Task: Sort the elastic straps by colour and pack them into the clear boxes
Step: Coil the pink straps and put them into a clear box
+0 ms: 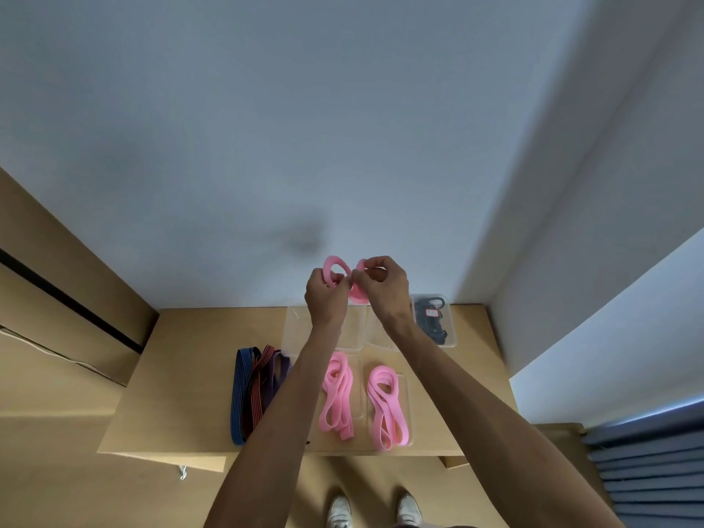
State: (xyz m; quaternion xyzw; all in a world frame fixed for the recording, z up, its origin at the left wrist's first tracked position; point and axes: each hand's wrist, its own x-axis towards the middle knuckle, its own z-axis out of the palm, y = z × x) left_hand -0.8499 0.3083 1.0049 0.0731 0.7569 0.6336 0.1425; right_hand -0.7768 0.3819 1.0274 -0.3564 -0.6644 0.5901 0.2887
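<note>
Both hands are raised above the far side of the table, holding one pink elastic strap (pixel 336 269) coiled into loops. My left hand (pixel 327 295) pinches its left loop and my right hand (pixel 382 287) grips the right part. Below, two more pink straps lie in clear boxes near the front: one (pixel 337 394) in the middle and one (pixel 388 407) to its right. A clear box (pixel 295 329) sits at the back under my left wrist. Another clear box (pixel 451 325) at the back right holds black straps (pixel 432 318).
A blue strap (pixel 240 398), a red-and-black strap (pixel 259 390) and a purple strap (pixel 275 375) lie together on the wooden table (pixel 179 375) at the left. White walls stand behind and to the right. My shoes show on the floor below the table's front edge.
</note>
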